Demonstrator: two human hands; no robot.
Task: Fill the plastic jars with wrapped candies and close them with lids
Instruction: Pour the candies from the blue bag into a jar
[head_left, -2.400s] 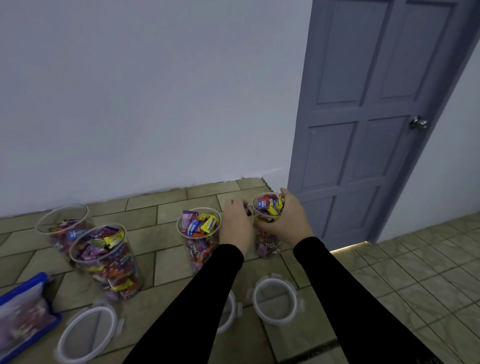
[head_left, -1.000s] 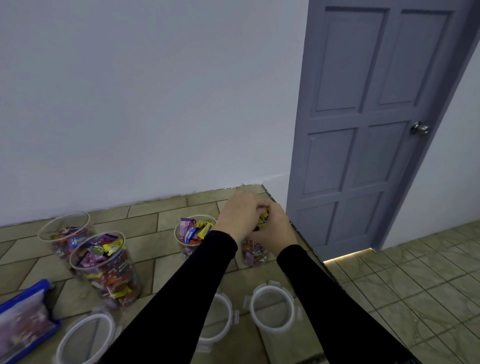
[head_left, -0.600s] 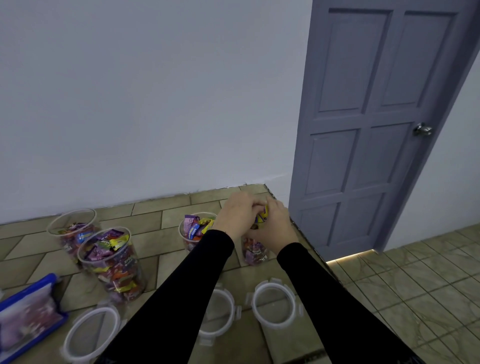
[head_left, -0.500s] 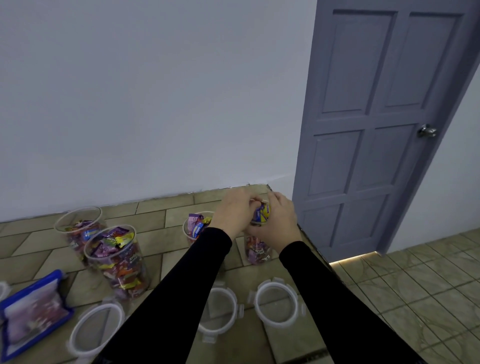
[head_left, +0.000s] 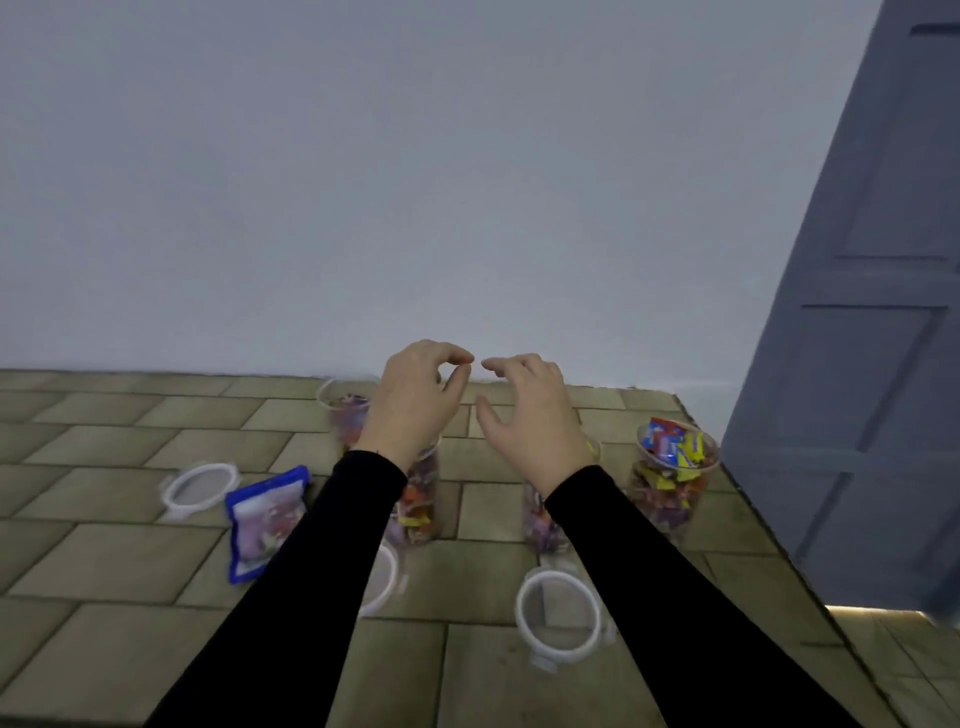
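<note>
Four jars stand on the tiled top, all heaped with candies and none lidded; the right jar (head_left: 674, 480) shows plainly. Lids (head_left: 560, 615) lie loose in front. Left hand (head_left: 410, 402) and right hand (head_left: 535, 413) hover above, fingers curled apart, holding nothing. Closing looks left.

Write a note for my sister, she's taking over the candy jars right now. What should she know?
Left hand and right hand are both empty, open, raised above the jars.
Four jars on the tiled top hold candies; the rightmost jar is heaped full.
No jar has a lid on yet.
Three lids lie loose: front lid, one half hidden by the left sleeve, far-left lid.
The blue candy bag lies beside it.
Left to do: close every jar.
</note>
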